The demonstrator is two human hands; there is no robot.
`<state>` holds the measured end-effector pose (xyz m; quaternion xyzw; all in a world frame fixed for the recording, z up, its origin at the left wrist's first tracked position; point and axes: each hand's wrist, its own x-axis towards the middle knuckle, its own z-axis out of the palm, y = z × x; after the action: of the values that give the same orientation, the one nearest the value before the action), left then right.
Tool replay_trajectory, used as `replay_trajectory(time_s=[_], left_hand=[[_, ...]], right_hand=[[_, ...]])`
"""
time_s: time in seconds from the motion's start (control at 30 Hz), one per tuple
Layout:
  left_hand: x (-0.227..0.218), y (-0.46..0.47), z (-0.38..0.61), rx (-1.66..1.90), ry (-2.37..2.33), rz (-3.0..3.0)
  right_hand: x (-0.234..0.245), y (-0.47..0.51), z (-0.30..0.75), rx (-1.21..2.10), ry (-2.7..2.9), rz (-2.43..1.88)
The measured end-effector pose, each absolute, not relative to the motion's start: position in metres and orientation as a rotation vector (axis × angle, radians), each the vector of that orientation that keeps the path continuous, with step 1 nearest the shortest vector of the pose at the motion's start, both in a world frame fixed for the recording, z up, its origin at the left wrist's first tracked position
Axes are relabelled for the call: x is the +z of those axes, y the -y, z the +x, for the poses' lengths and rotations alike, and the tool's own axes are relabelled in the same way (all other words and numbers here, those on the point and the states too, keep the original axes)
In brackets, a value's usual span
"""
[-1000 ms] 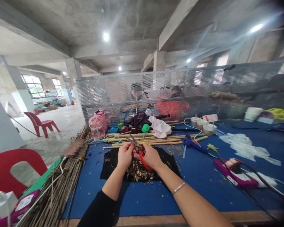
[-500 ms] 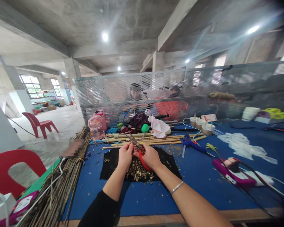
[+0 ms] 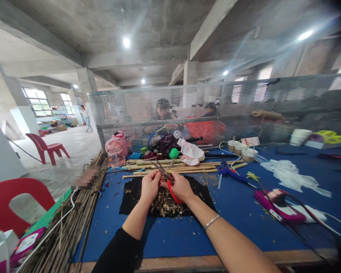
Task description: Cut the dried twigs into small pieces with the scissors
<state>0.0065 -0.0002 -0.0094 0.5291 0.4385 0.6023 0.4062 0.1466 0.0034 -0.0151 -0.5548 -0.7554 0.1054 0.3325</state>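
Note:
My right hand (image 3: 180, 186) is closed on a pair of scissors (image 3: 174, 194) with red handles; the blades point up and to the left, parted. My left hand (image 3: 150, 185) is closed beside the blades, its fingertips pinched on something too small to make out. Below both hands lies a heap of dry brown flakes (image 3: 166, 204), like chopped leaves or husks. It rests on a black cloth (image 3: 130, 197) spread on the blue tabletop (image 3: 170, 239). More flakes are scattered over the cloth and the table.
Bamboo sticks (image 3: 176, 169) lie behind the cloth. A blue glue gun (image 3: 230, 173), a purple power strip (image 3: 281, 208) and crumpled white plastic (image 3: 290, 174) are at right. Bundled twigs (image 3: 71, 223) line the left edge. A perforated metal screen (image 3: 136, 110) stands behind, with people beyond it.
My hands and the scissors have hardly moved. A person walking has come into view in the far left background.

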Motion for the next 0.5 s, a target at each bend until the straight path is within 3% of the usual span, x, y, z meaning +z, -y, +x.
replay_trajectory(time_s=[0.5], left_hand=[[-0.0089,-0.0021,0.0081,1.533,-1.001,1.109]], right_hand=[[-0.0201,-0.0101,0.1493,0.371,2.001,-1.371]])
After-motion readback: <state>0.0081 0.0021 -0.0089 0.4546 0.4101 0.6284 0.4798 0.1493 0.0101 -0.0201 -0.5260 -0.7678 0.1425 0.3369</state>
